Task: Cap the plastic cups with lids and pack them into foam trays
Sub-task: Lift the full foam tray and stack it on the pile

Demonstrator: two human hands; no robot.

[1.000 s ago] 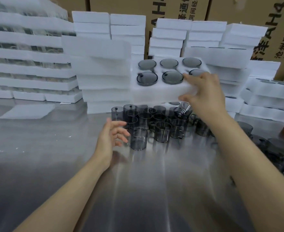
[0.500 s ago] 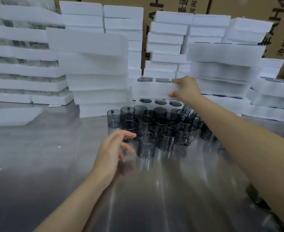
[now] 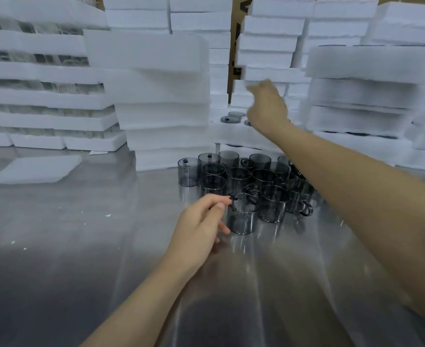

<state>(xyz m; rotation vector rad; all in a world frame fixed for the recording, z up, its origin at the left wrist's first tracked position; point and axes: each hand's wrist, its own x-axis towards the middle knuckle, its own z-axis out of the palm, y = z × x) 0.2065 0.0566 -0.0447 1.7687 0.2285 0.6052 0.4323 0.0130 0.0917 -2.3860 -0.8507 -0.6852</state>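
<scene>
left hand [image 3: 201, 221]: my left hand hovers low over the steel table [image 3: 81, 246], fingers curled loosely, thumb and forefinger tips near each other but nothing between them. it holds nothing.
nearest cup [image 3: 242, 216]: a smoky grey clear cup stands upright just right of my left fingertips, its small dark handle tab close to my forefinger tip; i cannot tell whether skin touches it.
cup cluster [image 3: 244, 176]: the other uncapped cups stand upright in a tight bunch behind and to the right of the nearest one, beyond my left hand and partly under my right forearm.
right hand [image 3: 266, 106]: my right hand is stretched far forward and raised, blurred, in front of the foam stacks. the fingers look bunched, yet i cannot tell whether they are pressed together or gripping anything.
packed tray [image 3: 231, 131]: a white foam tray sits low behind the cup cluster, just below and left of my right hand; a couple of dark round lids [image 3: 236, 114] on capped cups show in its holes.
foam stacks [image 3: 156, 96]: tall piles of white foam trays wall the back of the table, left, centre and right of my right hand.
loose foam sheet [image 3: 36, 169]: a flat white piece lies on the table far left, well apart from both hands.
</scene>
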